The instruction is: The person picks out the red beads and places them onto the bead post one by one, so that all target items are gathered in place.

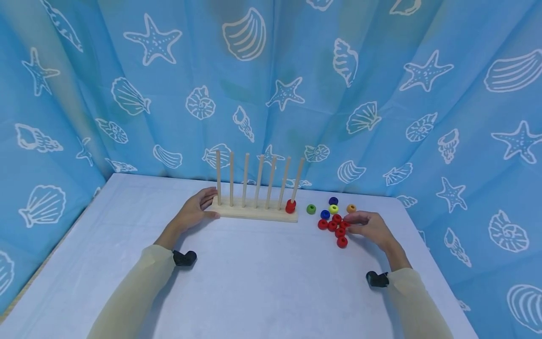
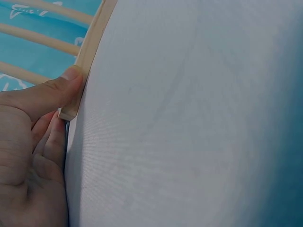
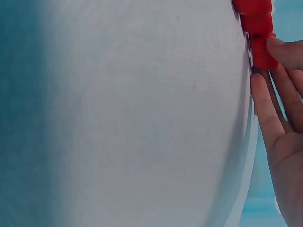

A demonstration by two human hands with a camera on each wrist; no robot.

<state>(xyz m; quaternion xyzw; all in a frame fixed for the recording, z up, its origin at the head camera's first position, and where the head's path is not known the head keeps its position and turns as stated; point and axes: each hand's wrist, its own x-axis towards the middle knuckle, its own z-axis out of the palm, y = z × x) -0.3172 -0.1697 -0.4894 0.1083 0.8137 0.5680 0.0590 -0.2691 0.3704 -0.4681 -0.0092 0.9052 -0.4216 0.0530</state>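
A wooden stand (image 1: pixel 258 213) with a row of several upright pegs stands toward the back of the table. My left hand (image 1: pixel 192 212) grips its left end, thumb on the front face of the base (image 2: pixel 90 52) and fingers behind. Red beads (image 1: pixel 290 206) sit low on the rightmost peg; the other pegs are bare. To the right, my right hand (image 1: pixel 372 229) reaches into a cluster of red beads (image 1: pixel 332 226). Its thumb and fingers pinch one red bead (image 3: pixel 263 52) at the cluster's right side, partly hidden by the thumb. This bead is beside other red ones.
Behind the red cluster lie a green bead (image 1: pixel 311 209), a yellow bead (image 1: pixel 333 209), an orange bead (image 1: pixel 351 208) and two blue beads (image 1: pixel 333 201). A white cloth covers the table (image 1: pixel 271 282). A blue curtain (image 1: pixel 271 61) with shell prints hangs behind it and along both sides.
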